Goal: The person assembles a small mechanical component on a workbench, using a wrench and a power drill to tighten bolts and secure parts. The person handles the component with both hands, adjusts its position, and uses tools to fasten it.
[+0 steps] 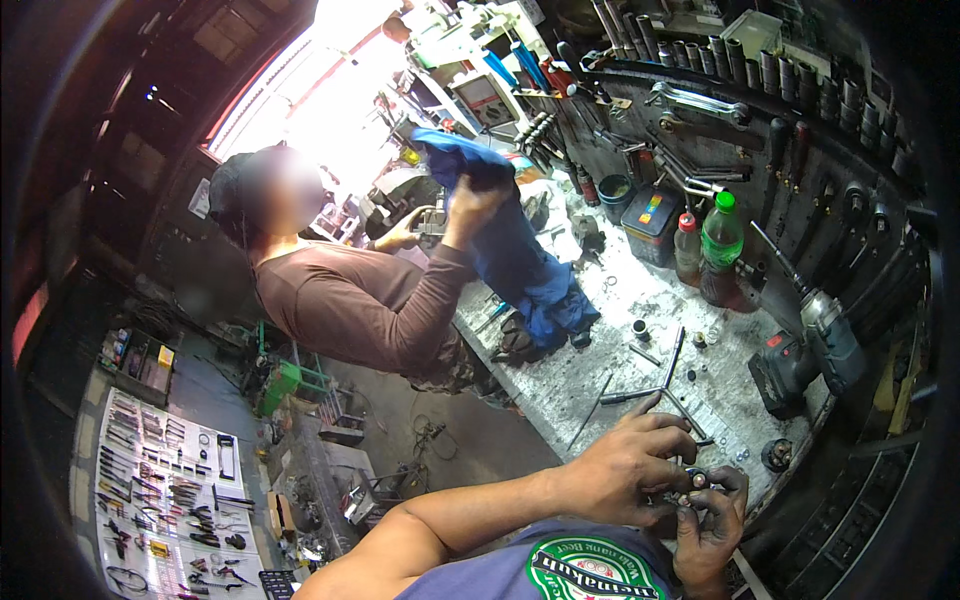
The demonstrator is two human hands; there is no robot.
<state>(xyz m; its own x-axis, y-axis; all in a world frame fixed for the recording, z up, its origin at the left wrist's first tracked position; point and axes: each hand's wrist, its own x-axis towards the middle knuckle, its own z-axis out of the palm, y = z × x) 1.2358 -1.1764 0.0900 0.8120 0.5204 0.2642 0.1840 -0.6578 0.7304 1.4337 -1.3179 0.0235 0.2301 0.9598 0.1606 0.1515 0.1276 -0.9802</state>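
My left hand [640,460] reaches in from the lower left, its fingers bent around small dark metal parts [698,480] with shiny round ends. Close against it, my right hand [712,525] pinches the same parts between thumb and curled fingers. Their exact kind is too small to make out, and my fingers partly cover them. Both hands are stained dark. Just beyond my left fingers, a three-armed Y-shaped wrench [668,388] lies on the grey workbench [545,395]. Past it are a short metal socket [640,328] and a thin rod [590,411].
A cordless impact wrench [825,335] stands at the right, near a green-capped bottle [722,240] and a black box [655,225]. Across the bench a co-worker [350,290] handles a blue cloth [500,240]. Sockets [735,60] line the back; a tool board [170,490] lies lower left.
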